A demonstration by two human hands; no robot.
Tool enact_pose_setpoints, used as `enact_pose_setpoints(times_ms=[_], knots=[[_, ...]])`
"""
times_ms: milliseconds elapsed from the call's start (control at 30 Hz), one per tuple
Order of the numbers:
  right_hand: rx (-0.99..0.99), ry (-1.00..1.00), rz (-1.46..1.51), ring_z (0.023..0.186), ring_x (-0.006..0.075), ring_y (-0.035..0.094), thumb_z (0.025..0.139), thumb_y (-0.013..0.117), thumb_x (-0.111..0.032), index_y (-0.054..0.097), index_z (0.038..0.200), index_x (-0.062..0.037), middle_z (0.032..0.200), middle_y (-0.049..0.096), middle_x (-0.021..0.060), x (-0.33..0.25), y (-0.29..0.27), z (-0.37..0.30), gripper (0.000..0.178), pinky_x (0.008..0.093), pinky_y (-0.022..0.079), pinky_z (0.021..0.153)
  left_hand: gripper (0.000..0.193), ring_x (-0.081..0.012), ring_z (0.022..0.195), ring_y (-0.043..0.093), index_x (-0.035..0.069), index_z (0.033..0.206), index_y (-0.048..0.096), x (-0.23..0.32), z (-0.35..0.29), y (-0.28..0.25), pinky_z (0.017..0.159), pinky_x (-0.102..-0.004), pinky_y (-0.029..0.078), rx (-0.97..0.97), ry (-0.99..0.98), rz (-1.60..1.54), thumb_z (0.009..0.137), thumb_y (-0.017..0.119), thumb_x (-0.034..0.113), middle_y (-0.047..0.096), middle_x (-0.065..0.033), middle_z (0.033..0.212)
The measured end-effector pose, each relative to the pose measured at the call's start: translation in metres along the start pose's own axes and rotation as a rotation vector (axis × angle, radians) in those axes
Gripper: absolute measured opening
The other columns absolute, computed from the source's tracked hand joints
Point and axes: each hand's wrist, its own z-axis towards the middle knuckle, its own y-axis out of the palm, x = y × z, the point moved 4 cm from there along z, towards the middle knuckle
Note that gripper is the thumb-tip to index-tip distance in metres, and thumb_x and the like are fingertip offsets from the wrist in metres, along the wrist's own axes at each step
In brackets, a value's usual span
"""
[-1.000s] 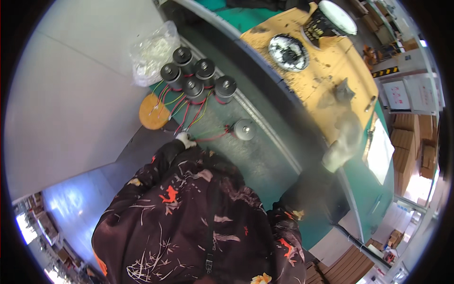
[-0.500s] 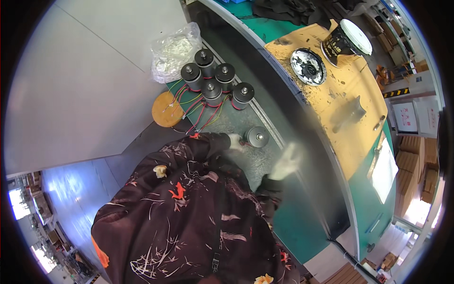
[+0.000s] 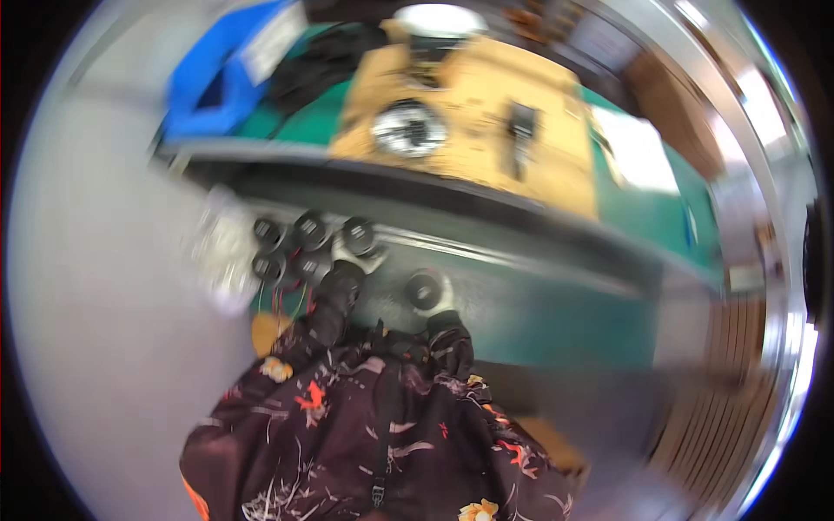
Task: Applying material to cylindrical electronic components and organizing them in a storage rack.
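Note:
Both my hands wear whitish gloves and are blurred by motion. My left hand point(image 3: 361, 260) curls round the near side of a black cylindrical motor point(image 3: 358, 234), the rightmost of the back row in a group. My right hand point(image 3: 446, 296) is wrapped round the right side of a separate motor point(image 3: 425, 290), its round dark top facing up. Beside my left hand stand several more upright motors point(image 3: 310, 230), close together. Red and yellow-green wires point(image 3: 278, 301) run from the group toward me.
A clear plastic bag point(image 3: 223, 252) lies left of the motors, and a round wooden disc point(image 3: 268, 333) below them. Beyond the green bench top point(image 3: 539, 317), a raised shelf carries cardboard point(image 3: 478, 113), a smeared lid point(image 3: 409, 128), a white-lidded bucket point(image 3: 439, 24) and a blue bin point(image 3: 204, 78).
My view has swung round. My left hand has left the lone motor and is now at the group's rightmost one. My right hand, earlier apart from the lone motor, now grips it.

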Motion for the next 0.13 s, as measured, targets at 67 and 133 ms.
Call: enact_pose_setpoints(times_ms=[67,133], knots=[[-0.021,-0.274,0.089,0.102,0.0305,0.063,0.086,0.061,-0.048,0.063,0.119,-0.0104,0.114,0.066,0.0129,0.007,-0.039,-0.014,0.050,0.0435,0.051,0.093,0.050,-0.0330,0.114,0.056,0.016,0.111,0.065,-0.005,0.010,0.011,0.094,-0.0556,0.046,0.003,-0.023,-0.084,0.089,0.040,0.055,0.064,-0.0107,0.112],[0.155,-0.430,0.187,0.100,0.0305,0.064,0.086,0.064,-0.045,0.062,0.120,-0.0093,0.113,0.067,0.0140,0.019,-0.029,-0.056,0.049,0.0418,0.051,0.093,0.053,-0.0329,0.120,0.053,0.017,0.119,0.063,-0.006,0.025,0.017,0.095,-0.0568,0.046,0.073,-0.081,-0.019,0.089,0.040,0.055,0.064,-0.0113,0.116]])
